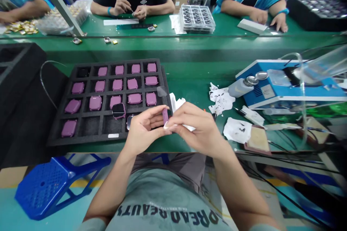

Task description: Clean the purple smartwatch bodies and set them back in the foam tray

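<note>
In front of my body, my left hand [142, 130] pinches a small purple watch case [165, 115], seen edge-on between its thumb and fingers. Closed around a white wipe [176, 101], my right hand [200, 130] brings a bit of it against the lower end of the case. Just left of my hands lies a black foam tray [90, 127] with several purple watch cases [95, 103] in its compartments. One case with a dark screen [118, 110] rests tilted across a divider. Another shiny piece [129, 122] is partly hidden behind my left hand.
At right stand a blue machine [260, 83], a dispenser bottle [240, 87], stained wipes [221, 99], a sponge pad [257, 139] and cables. Co-workers' hands [130, 9] work across the green bench beside a clear parts box [197, 18]. A blue stool [46, 187] is lower left.
</note>
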The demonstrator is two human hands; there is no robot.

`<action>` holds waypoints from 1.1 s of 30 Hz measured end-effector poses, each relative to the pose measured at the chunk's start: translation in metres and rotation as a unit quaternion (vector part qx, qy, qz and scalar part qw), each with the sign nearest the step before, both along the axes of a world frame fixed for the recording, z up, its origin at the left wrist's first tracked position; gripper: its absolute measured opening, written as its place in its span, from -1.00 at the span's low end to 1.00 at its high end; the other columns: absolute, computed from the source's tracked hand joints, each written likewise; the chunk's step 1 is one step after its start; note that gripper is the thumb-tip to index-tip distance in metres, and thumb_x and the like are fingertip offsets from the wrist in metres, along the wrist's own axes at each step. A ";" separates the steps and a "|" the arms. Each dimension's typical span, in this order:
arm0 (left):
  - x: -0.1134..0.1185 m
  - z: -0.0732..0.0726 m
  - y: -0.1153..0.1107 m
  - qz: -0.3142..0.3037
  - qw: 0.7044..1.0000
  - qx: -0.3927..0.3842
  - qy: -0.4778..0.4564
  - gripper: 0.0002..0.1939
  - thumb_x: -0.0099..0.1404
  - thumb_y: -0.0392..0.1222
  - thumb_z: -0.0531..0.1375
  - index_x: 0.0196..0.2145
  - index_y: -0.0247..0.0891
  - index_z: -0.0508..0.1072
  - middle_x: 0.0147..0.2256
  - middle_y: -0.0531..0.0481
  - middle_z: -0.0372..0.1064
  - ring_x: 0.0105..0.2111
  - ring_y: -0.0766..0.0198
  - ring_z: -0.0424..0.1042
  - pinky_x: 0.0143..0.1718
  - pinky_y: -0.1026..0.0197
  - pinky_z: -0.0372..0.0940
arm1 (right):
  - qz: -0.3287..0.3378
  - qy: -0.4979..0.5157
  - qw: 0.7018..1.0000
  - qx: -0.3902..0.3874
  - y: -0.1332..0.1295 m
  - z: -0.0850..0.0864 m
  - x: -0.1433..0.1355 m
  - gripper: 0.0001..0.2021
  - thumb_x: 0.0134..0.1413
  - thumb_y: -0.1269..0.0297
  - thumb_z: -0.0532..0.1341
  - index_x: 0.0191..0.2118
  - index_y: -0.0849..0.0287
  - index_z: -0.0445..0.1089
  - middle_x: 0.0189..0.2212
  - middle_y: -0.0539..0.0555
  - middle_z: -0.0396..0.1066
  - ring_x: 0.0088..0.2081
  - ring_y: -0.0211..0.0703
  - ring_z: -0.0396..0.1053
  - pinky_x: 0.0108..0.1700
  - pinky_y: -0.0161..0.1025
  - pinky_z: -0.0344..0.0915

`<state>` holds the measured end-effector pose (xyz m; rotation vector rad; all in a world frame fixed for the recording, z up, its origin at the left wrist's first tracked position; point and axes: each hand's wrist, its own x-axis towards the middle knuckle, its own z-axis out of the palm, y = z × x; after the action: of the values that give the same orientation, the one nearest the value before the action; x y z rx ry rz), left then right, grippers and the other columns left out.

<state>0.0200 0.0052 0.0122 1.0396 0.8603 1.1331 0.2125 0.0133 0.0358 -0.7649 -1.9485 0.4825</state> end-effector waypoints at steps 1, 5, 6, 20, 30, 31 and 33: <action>-0.001 -0.001 0.000 -0.003 1.000 0.005 -0.001 -0.35 -0.08 -0.33 0.60 0.02 -0.20 0.64 -0.01 -0.14 0.65 -0.08 0.04 0.67 -0.02 0.08 0.60 | -0.010 0.009 1.000 0.003 0.005 -0.003 -0.006 -0.84 0.31 0.47 0.27 -0.24 0.07 0.56 -0.33 0.02 0.56 -0.28 -0.16 0.45 -0.19 -0.14 0.36; -0.005 -0.003 -0.001 -0.004 1.000 0.022 -0.013 -0.32 -0.06 -0.30 0.60 0.05 -0.22 0.57 0.07 -0.20 0.61 0.03 0.00 0.64 0.04 0.11 0.56 | -0.115 0.037 0.993 -0.002 0.030 -0.012 -0.012 -0.88 0.29 0.39 0.31 -0.29 0.09 0.56 -0.36 0.04 0.54 -0.27 -0.11 0.44 -0.18 -0.11 0.33; -0.005 -0.003 -0.001 -0.001 1.000 0.019 -0.015 -0.32 -0.03 -0.28 0.59 0.06 -0.22 0.54 0.10 -0.21 0.59 0.05 0.00 0.63 0.05 0.11 0.55 | -0.127 0.047 0.991 -0.013 0.033 -0.012 -0.009 -0.88 0.29 0.38 0.31 -0.30 0.09 0.56 -0.37 0.04 0.54 -0.27 -0.10 0.44 -0.19 -0.11 0.33; 0.005 -0.004 -0.005 -0.007 0.995 0.042 0.093 -0.44 0.27 -0.25 0.39 0.18 -0.20 0.34 -0.27 0.02 0.63 -0.25 0.24 0.66 -0.18 0.27 0.51 | -0.152 -0.115 0.979 0.077 0.002 -0.008 -0.024 -0.83 0.38 0.34 0.23 -0.27 0.07 0.54 -0.32 0.06 0.56 -0.24 -0.06 0.35 -0.20 -0.04 0.20; 0.010 -0.010 -0.008 0.036 0.994 0.050 0.091 -0.42 0.23 -0.24 0.42 0.12 -0.14 0.26 -0.26 0.02 0.63 -0.19 0.14 0.69 -0.12 0.15 0.56 | -0.293 -0.035 0.955 0.020 0.005 -0.008 -0.046 -0.84 0.38 0.30 0.23 -0.28 0.07 0.50 -0.32 0.08 0.55 -0.23 -0.02 0.34 -0.16 -0.03 0.17; 0.011 -0.010 -0.008 0.041 0.994 0.046 0.086 -0.42 0.22 -0.22 0.43 0.11 -0.14 0.27 -0.26 0.02 0.63 -0.19 0.13 0.69 -0.10 0.14 0.57 | -0.299 -0.035 0.954 0.006 0.007 -0.012 -0.042 -0.84 0.37 0.30 0.23 -0.29 0.08 0.51 -0.32 0.08 0.55 -0.23 -0.02 0.34 -0.16 -0.04 0.18; 0.012 -0.008 -0.009 0.051 0.995 0.040 0.070 -0.43 0.21 -0.20 0.45 0.08 -0.15 0.28 -0.25 0.00 0.64 -0.18 0.12 0.69 -0.05 0.11 0.57 | -0.305 -0.046 0.951 -0.027 0.010 -0.023 -0.032 -0.84 0.34 0.30 0.24 -0.30 0.09 0.52 -0.35 0.09 0.54 -0.26 -0.02 0.34 -0.18 -0.04 0.19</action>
<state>0.0320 -0.0038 0.0043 1.1628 0.9963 1.1986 0.1809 0.0234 0.0127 -1.3815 -1.6662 0.1217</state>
